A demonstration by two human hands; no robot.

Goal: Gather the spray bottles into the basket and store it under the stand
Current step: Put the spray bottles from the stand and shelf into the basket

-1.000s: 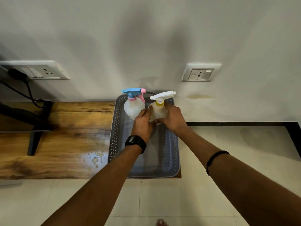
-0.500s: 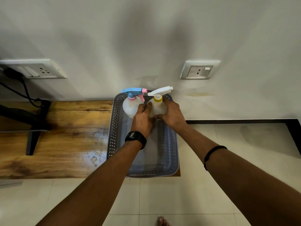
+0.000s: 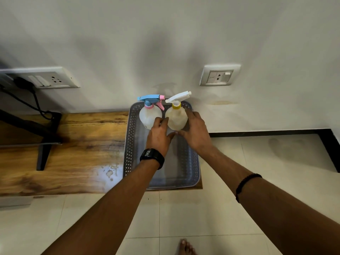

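A grey perforated basket (image 3: 128, 144) lies on the right end of a wooden board, against the wall. Two translucent spray bottles stand upright side by side at its far end: one with a blue and pink trigger (image 3: 149, 116), and one with a yellow collar and white trigger (image 3: 176, 118). My right hand (image 3: 196, 133) cups the yellow-collared bottle, fingers along its right side and thumb at its base. My left hand (image 3: 158, 138), with a black watch on the wrist, has its fingers apart and its fingertips resting between the two bottles.
The wooden board (image 3: 73, 144) runs left along the wall and carries a black metal stand leg (image 3: 44, 144). A wall socket (image 3: 46, 78) with a plugged-in black cable is at the left, another socket (image 3: 219, 75) at the right. Tiled floor and my bare foot (image 3: 185, 247) are near me.
The yellow-collared bottle has gone from held above the basket to standing in it beside the blue one. Both hands have slid back, so more of the bottle shows.
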